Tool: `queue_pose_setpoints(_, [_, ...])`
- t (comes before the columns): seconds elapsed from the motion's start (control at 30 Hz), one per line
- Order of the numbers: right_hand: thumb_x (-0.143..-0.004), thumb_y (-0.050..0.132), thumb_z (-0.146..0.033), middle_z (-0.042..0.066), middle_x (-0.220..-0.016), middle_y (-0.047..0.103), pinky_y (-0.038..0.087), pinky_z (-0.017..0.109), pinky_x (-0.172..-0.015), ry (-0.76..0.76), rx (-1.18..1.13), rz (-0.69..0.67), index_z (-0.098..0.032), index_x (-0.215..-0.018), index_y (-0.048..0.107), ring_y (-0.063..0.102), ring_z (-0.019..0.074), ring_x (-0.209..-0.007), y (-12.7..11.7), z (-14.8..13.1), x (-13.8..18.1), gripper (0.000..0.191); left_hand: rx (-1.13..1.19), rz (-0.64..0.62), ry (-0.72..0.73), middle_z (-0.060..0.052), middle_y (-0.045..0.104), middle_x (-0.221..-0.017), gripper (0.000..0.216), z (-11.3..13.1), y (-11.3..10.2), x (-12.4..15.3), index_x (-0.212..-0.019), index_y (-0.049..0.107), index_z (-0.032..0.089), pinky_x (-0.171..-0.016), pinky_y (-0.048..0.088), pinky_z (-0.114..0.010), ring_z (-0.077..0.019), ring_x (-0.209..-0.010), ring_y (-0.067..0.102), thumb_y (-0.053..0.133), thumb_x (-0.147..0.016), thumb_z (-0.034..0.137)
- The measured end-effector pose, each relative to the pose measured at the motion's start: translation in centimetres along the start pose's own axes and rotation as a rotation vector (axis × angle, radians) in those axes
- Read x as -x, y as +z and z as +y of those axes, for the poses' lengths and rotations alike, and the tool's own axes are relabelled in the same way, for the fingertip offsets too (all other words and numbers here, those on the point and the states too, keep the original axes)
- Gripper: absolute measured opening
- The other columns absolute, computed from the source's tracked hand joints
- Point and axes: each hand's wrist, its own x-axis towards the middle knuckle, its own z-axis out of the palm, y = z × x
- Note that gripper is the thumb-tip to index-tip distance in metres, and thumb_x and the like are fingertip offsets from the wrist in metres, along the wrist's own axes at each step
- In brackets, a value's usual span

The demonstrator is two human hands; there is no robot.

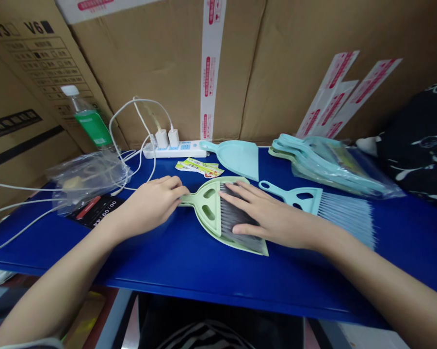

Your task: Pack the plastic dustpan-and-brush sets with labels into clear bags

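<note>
A pale green hand brush (213,213) with grey bristles lies inside a matching green dustpan on the blue table (189,261). My left hand (151,203) is closed around the green handle at its left end. Flat on the grey bristles rests my right hand (265,215), fingers stretched out and pointing left. Just right of it lies a light blue hand brush (320,206). A light blue dustpan (238,157) lies behind the green set.
A stack of bagged blue dustpan sets (327,165) sits at the back right. A white power strip (174,149) with chargers and cables, a small printed packet (200,167), a clear bag (87,177), a green-labelled bottle (89,121) and cardboard boxes (160,63) line the back.
</note>
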Motion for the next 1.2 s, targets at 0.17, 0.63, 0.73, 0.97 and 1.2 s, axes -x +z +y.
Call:
queue_pose_setpoints(0.17, [-0.092,0.042,-0.063,0.016,-0.162,0.014,0.020,0.062,-0.113,-0.019,-0.020,-0.024,-0.023,-0.154,0.026,0.006,0.0353,-0.147,0.2,0.5,0.0,0.075,0.235,-0.008,-0.064,-0.006,0.060,-0.102,0.031,-0.4,0.3,-0.4,-0.103,0.060,0.019,-0.080,0.048,-0.035,-0.0199,-0.090,0.060,0.030,-0.098,0.025])
queue_pose_setpoints(0.63, [-0.097,0.038,-0.053,0.016,-0.160,0.020,0.008,0.062,-0.115,-0.216,0.035,0.093,-0.015,-0.151,0.033,0.005,0.0319,-0.148,1.3,-1.3,-0.9,0.067,1.277,-0.179,-0.201,0.003,0.056,-0.080,0.029,0.5,3.1,-1.9,-0.105,0.053,0.016,-0.045,0.043,-0.021,-0.0081,-0.053,0.056,0.056,-0.086,0.039])
queue_pose_setpoints(0.73, [-0.099,0.034,-0.052,0.012,-0.163,0.010,0.008,0.060,-0.116,-0.238,-0.008,0.039,-0.021,-0.155,0.023,-0.006,0.0295,-0.147,1.8,-1.2,-1.1,0.065,1.443,-0.242,-0.227,0.005,0.058,-0.070,0.031,0.7,3.4,-2.1,-0.099,0.054,0.016,-0.043,0.041,-0.019,-0.0073,-0.048,0.056,0.061,-0.085,0.042])
queue_pose_setpoints(0.97, [-0.100,0.028,-0.051,0.013,-0.163,0.006,0.005,0.061,-0.115,-0.223,-0.037,-0.013,-0.019,-0.155,0.020,-0.011,0.0307,-0.146,2.0,-1.3,-1.0,0.064,1.582,-0.351,-0.162,0.004,0.061,-0.054,0.037,0.2,3.8,-2.3,-0.088,0.060,0.014,-0.040,0.034,-0.018,-0.0060,-0.040,0.050,0.066,-0.082,0.050])
queue_pose_setpoints(1.2, [-0.101,0.027,-0.049,0.013,-0.163,0.006,0.006,0.062,-0.115,-0.199,-0.064,-0.030,-0.020,-0.156,0.019,-0.009,0.0310,-0.146,2.0,-2.1,-0.8,0.063,1.547,-0.363,-0.154,0.005,0.059,-0.052,0.036,0.3,3.6,-2.2,-0.081,0.058,0.014,-0.040,0.032,-0.018,-0.0055,-0.040,0.047,0.065,-0.083,0.049])
